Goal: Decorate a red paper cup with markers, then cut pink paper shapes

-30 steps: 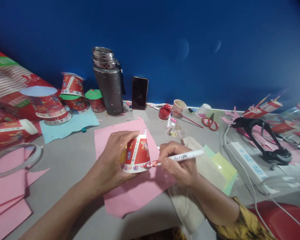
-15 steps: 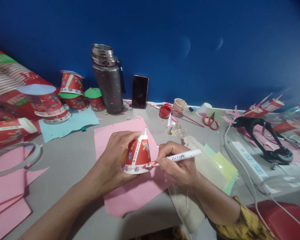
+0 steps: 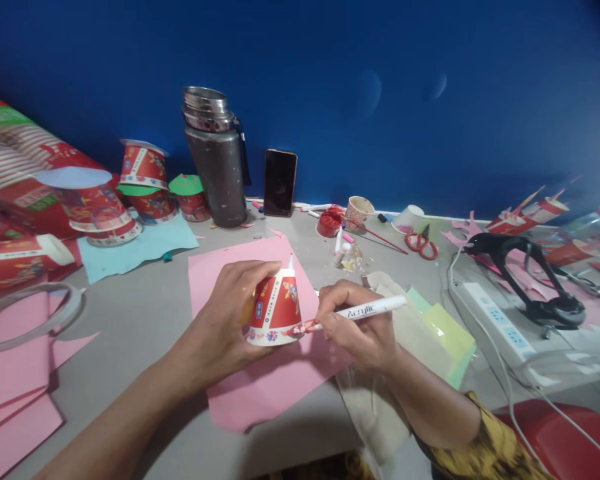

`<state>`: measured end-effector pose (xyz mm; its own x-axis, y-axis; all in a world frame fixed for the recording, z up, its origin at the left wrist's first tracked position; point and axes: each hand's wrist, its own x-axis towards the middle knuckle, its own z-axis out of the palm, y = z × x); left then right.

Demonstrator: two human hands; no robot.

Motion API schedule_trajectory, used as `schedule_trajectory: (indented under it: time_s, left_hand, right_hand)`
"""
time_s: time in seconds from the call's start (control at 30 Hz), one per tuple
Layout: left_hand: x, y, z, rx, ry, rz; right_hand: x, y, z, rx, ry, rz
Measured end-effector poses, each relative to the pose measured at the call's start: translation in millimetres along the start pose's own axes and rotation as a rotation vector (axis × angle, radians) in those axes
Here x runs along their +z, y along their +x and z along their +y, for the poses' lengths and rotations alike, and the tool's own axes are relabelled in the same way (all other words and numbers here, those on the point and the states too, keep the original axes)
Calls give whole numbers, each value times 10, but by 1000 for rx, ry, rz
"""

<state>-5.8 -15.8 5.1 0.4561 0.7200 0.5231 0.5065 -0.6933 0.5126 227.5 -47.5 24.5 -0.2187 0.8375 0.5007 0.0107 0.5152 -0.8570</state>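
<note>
My left hand is wrapped around a red printed paper cup, held upside down over a pink paper sheet. Flower patterns run along the cup's white lower band. In my right hand is a white acrylic marker, its red-stained tip touching or very near the right side of that band. A thin white pointed piece shows above the cup's upturned base; what it belongs to I cannot tell. The cup hides most of my left fingertips.
Behind stand a grey thermos, a phone and decorated cups. Red-handled scissors lie at the back. A power strip with cables and a black strapped frame occupy the right; a tape roll lies left.
The marker and my right hand have shifted very slightly right along the cup's lower band. My left hand keeps the cup in nearly the same place.
</note>
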Motion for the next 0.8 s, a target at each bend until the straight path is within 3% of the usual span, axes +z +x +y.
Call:
schedule_trajectory:
  time_s: [0.63, 0.8]
  left_hand:
    - [5, -6, 4, 8, -14, -6]
    - [12, -12, -11, 13, -15, 8]
  right_hand:
    - [14, 19, -23, 13, -47, -48]
    - [4, -26, 58, 64, 22, 77]
